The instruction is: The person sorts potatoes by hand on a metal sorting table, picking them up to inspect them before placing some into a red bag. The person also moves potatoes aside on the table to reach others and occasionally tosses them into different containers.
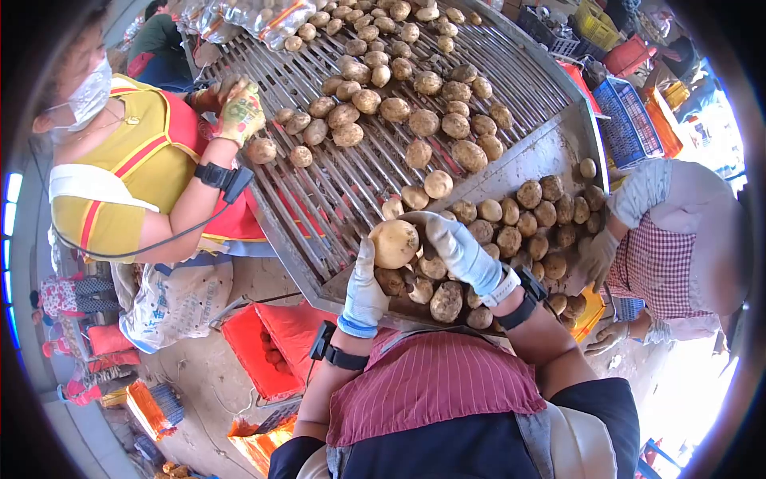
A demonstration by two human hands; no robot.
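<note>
Both my hands wear whitish work gloves, with dark straps at the wrists. A large pale potato is held up above the sorting table's near end. My left hand grips it from the left and below, fingers partly hidden behind it. My right hand curls against its upper right side, its soiled fingertips on the potato. Beneath and beside my hands lie more potatoes, soil-stained and piled against the metal edge. A loose potato rests just beyond my fingers.
Metal roller bars carry many potatoes ahead. At the left stands a masked co-worker with gloved hands over the rollers. Another co-worker's gloved hand reaches the pile at right. A blue crate and red box stand nearby.
</note>
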